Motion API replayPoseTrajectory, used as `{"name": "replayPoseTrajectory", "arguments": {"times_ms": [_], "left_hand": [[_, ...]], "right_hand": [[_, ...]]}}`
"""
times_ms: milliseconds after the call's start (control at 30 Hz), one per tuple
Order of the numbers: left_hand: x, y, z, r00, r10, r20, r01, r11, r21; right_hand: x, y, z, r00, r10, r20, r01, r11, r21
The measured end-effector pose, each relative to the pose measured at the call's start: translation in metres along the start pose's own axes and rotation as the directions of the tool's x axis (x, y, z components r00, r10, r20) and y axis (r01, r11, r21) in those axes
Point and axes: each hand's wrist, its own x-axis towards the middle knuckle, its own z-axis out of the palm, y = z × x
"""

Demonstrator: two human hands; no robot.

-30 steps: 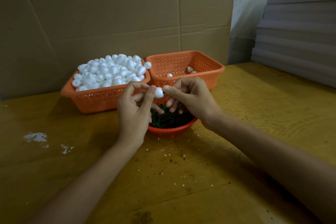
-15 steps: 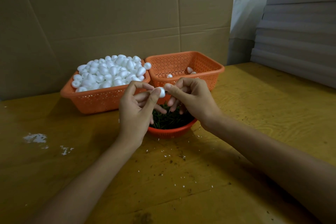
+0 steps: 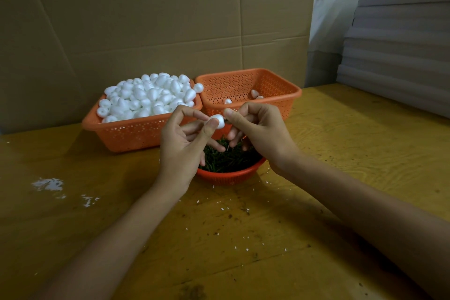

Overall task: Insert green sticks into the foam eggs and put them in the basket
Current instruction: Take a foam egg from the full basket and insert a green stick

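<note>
From the head view, my left hand (image 3: 181,151) pinches a white foam egg (image 3: 217,121) between thumb and forefinger, a closed grip, held above the red bowl (image 3: 229,175) of green sticks (image 3: 226,158). My right hand (image 3: 261,135) meets the egg from the right, thumb and forefinger pressed together at its side; whether they hold a stick I cannot tell. Behind, on the table (image 3: 341,141), the left basket (image 3: 136,134) is heaped with eggs, and the right basket (image 3: 275,85) holds only a few.
</note>
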Motion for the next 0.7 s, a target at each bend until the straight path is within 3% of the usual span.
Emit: {"name": "replayPoseTrajectory", "arguments": {"times_ms": [433,700], "left_hand": [[0.0013,0.0014,0.0012,1.000,-0.004,0.017,0.004,1.000,0.002],[0.0012,-0.0007,0.0004,0.999,0.013,0.032,-0.013,1.000,0.005]], "right_hand": [[0.0001,-0.0010,0.0003,1.000,0.021,-0.012,-0.021,0.999,0.036],[-0.0012,-0.0002,0.0007,0.999,-0.039,0.023,0.040,0.998,-0.042]]}}
